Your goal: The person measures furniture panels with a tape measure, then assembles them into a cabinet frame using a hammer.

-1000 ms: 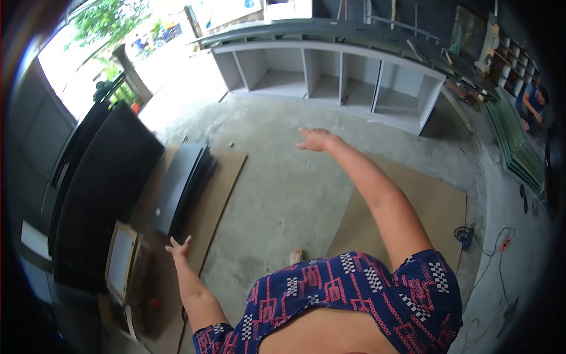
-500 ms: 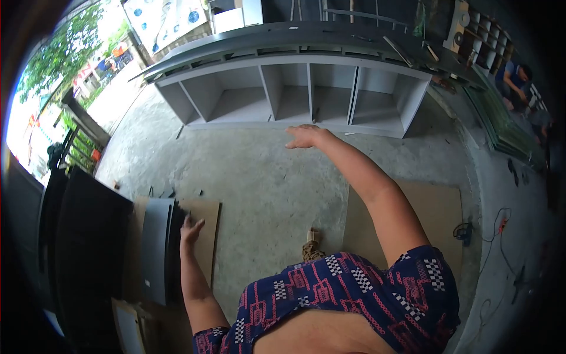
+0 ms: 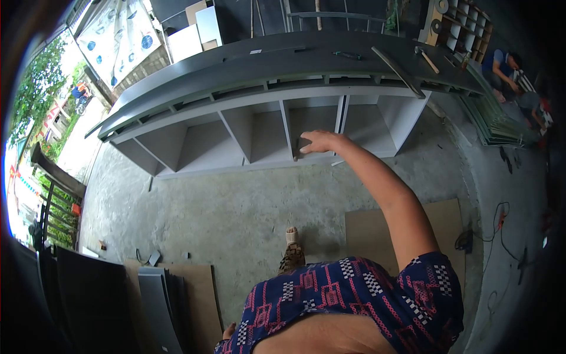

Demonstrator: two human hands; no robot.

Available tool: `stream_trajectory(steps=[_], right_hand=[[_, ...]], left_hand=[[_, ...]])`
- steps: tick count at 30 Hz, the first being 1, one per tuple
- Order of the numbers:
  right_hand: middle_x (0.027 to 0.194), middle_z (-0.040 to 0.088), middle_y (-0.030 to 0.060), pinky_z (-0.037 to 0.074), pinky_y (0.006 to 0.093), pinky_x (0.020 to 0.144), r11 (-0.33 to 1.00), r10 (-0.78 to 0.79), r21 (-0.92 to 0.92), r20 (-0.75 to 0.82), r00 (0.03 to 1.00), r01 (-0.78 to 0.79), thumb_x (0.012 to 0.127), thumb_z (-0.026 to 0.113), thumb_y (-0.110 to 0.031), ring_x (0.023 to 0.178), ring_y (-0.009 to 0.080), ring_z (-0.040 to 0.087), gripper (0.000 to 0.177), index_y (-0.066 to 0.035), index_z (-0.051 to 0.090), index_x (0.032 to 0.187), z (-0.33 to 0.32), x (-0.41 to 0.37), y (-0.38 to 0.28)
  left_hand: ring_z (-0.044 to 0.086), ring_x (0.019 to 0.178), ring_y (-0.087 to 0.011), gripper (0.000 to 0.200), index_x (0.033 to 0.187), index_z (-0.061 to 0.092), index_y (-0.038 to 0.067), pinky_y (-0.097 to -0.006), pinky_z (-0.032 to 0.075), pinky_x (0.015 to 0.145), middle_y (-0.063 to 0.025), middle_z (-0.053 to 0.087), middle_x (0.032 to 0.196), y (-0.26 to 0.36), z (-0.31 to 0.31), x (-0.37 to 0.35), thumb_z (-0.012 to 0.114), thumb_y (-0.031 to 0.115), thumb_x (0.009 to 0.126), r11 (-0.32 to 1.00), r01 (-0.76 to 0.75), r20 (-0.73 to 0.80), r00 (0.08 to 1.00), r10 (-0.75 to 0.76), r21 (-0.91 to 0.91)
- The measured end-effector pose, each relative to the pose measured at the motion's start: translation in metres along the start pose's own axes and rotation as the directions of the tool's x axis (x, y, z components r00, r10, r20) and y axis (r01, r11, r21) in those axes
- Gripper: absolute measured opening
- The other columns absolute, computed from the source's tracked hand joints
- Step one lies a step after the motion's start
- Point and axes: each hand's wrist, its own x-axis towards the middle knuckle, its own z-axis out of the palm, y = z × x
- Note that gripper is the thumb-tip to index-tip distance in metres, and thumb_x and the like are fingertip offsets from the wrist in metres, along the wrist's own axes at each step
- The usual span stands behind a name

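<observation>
My right hand [image 3: 323, 141] reaches forward with its fingers apart, in front of a long grey cabinet frame [image 3: 408, 121] lying with its compartments toward me. A small dark object [image 3: 297, 148] shows by a divider beside my fingertips; the hand appears to hold nothing. Low by my body, only a small part of my left hand [image 3: 229, 331] shows, its fingers mostly hidden. To its left, a stack of dark grey panels [image 3: 158, 301] rests on a brown board [image 3: 200, 283].
Across the cabinet lies a dark panel [image 3: 236, 71], bearing a hammer [image 3: 427, 61], pliers [image 3: 346, 55] and a metal strip [image 3: 398, 72]. A second brown board [image 3: 377, 230] and a cable [image 3: 495, 224] are to the right. People [image 3: 501, 71] crouch near stacked glass panes [image 3: 489, 121].
My view has moved closer to the cabinet. The right hand stays stretched out, now near a divider. My left hand has dropped from beside the panel stack to near my body.
</observation>
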Motion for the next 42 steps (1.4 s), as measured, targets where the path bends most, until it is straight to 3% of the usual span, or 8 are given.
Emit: stream_trajectory(steps=[5, 8, 9, 12, 15, 26, 33, 42], right_hand=[[0.128, 0.044, 0.0177, 0.033, 0.0356, 0.099, 0.99, 0.14, 0.005, -0.176, 0.974, -0.141, 0.075, 0.06, -0.041, 0.119, 0.0316, 0.041, 0.069, -0.005, 0.038, 0.129, -0.068, 0.057, 0.062], [0.127, 0.045, 0.0186, 0.033, 0.0359, 0.099, 0.982, 0.186, 0.002, -0.198, 0.962, -0.19, 0.075, 0.061, -0.039, 0.119, 0.0306, 0.042, 0.068, -0.004, 0.039, 0.129, -0.12, 0.097, 0.113], [0.127, 0.045, 0.0185, 0.033, 0.0354, 0.099, 0.977, 0.203, 0.116, -0.243, 0.948, -0.18, 0.077, 0.061, -0.038, 0.119, 0.0307, 0.042, 0.064, -0.006, 0.04, 0.128, -0.141, 0.089, 0.11], [0.134, 0.036, 0.0175, 0.03, 0.0363, 0.101, 0.968, 0.246, 0.062, -0.433, 0.867, -0.243, 0.079, 0.06, -0.037, 0.125, 0.0314, 0.034, 0.063, -0.009, 0.039, 0.13, -0.166, 0.079, 0.168], [0.135, 0.034, 0.0174, 0.031, 0.038, 0.101, 0.949, 0.298, 0.066, -0.516, 0.803, -0.309, 0.078, 0.06, -0.039, 0.124, 0.033, 0.033, 0.065, -0.009, 0.038, 0.13, -0.211, 0.07, 0.225], [0.13, 0.038, 0.0215, 0.034, 0.0399, 0.098, 0.604, 0.626, 0.228, -0.729, 0.278, -0.763, 0.076, 0.061, -0.042, 0.119, 0.0373, 0.039, 0.071, -0.008, 0.034, 0.132, -0.347, -0.033, 0.569], [0.125, 0.042, 0.0213, 0.039, 0.0405, 0.095, 0.448, 0.735, 0.225, -0.643, 0.213, -0.865, 0.079, 0.056, -0.045, 0.115, 0.0352, 0.044, 0.071, -0.005, 0.032, 0.132, -0.358, -0.039, 0.724], [0.121, 0.049, 0.015, 0.042, 0.0408, 0.093, 0.286, 0.848, 0.276, -0.518, 0.109, -0.918, 0.085, 0.049, -0.042, 0.112, 0.0325, 0.047, 0.06, -0.006, 0.035, 0.131, -0.364, -0.013, 0.801]], left_hand=[[0.049, 0.095, -0.0292, 0.056, 0.106, 0.053, -0.001, -0.0464, 0.043, 0.074, -0.0157, 0.053, 0.107, 0.139, 0.033, 0.059, 0.056, 0.046, 0.076, 0.97, -0.239, 0.0, 0.971, 0.239, -0.043], [0.045, 0.113, -0.0359, 0.067, 0.127, 0.035, -0.005, -0.0408, 0.038, 0.09, -0.0291, 0.042, 0.124, 0.342, 0.104, -0.02, 0.063, 0.028, 0.077, 0.607, -0.792, -0.153, 0.609, 0.778, -0.065], [0.033, 0.124, -0.0366, 0.073, 0.133, 0.026, -0.004, -0.0411, 0.031, 0.099, -0.0241, 0.033, 0.134, 0.412, 0.126, -0.05, 0.062, 0.032, 0.08, 0.638, -0.765, -0.111, 0.629, 0.77, 0.092], [0.028, 0.126, -0.0371, 0.077, 0.135, 0.024, 0.001, -0.0428, 0.027, 0.102, -0.0228, 0.027, 0.137, 0.531, 0.185, -0.192, 0.064, 0.034, 0.079, 0.17, -0.915, -0.096, 0.145, 0.985, 0.365], [0.03, 0.124, -0.0358, 0.071, 0.136, 0.025, 0.006, -0.0411, 0.029, 0.101, -0.0202, 0.029, 0.135, 0.616, 0.237, -0.284, 0.063, 0.03, 0.08, -0.32, -0.899, -0.074, -0.356, 0.932, 0.3], [0.023, 0.13, -0.0325, 0.07, 0.137, 0.025, 0.008, -0.0415, 0.022, 0.105, -0.0173, 0.025, 0.139, 0.608, 0.396, -0.442, 0.062, 0.023, 0.08, -0.305, -0.88, 0.027, -0.318, 0.948, 0.364], [0.02, 0.131, -0.0324, 0.07, 0.138, 0.022, 0.007, -0.0444, 0.019, 0.106, -0.0175, 0.02, 0.14, 0.578, 0.474, -0.477, 0.058, 0.03, 0.083, -0.028, -0.921, -0.015, -0.037, 0.999, 0.387], [0.016, 0.132, -0.03, 0.066, 0.138, 0.022, 0.009, -0.0452, 0.017, 0.106, -0.0152, 0.018, 0.143, 0.581, 0.493, -0.493, 0.055, 0.031, 0.085, 0.18, -0.909, -0.133, 0.139, 0.981, 0.377]])
